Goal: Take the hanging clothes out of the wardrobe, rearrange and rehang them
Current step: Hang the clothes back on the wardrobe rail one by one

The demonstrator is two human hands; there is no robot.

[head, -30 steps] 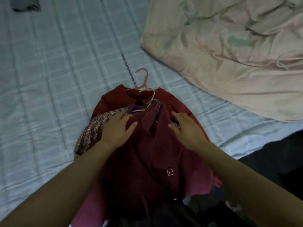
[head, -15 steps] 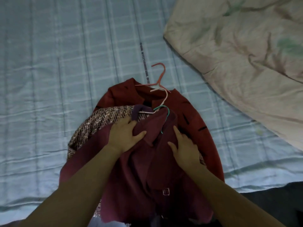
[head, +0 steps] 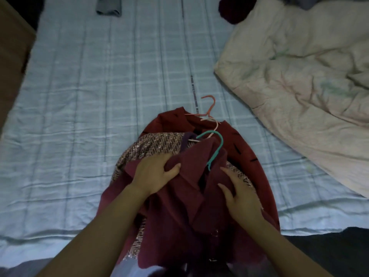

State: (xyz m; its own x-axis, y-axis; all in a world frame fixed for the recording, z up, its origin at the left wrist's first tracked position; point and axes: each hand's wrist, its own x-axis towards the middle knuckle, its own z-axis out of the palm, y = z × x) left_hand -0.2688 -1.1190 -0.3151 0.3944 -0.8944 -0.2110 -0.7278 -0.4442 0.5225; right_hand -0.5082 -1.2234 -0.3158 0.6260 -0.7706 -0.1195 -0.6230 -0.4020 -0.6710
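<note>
Fabric fills the left hand [head: 154,174]: its grip is curled, thumb against fingers, round a bunched fold near the collar of the soft maroon woollen jacket [head: 185,212]. I judge this holds that shoulder steady while the other side is dressed. The right hand [head: 242,196] makes no grip at all. Its fingers lie spread and flat on the opposite front of the same jacket, pressing it down as if to smooth the lapel.

Between the two hands the thin teal plastic hanger [head: 216,149] pokes its hook and neck out of the collar, so the jacket is already on it. Whether both shoulders are seated properly is hard to tell in this dim light.

The jacket tops a stack. Under it lies a speckled brown-and-pink tweed garment [head: 153,143], and under that a dark red coat with short black dashes [head: 247,150]. Two more hooks fan out beyond the collars, a pale pink hanger [head: 212,124] and a coral orange hanger [head: 210,105]. Keeping all the hooks at one end looks deliberate, since the pile could then be lifted and rehung in order.

The stack rests on the near part of the pale blue checked bedsheet [head: 79,116], hems towards the person. The bed serves as a sorting surface, and the wardrobe is out of view. A crumpled cream-pink quilt [head: 299,92] lies apart to the right, and a small grey folded cloth [head: 108,8] sits at the far edge.
</note>
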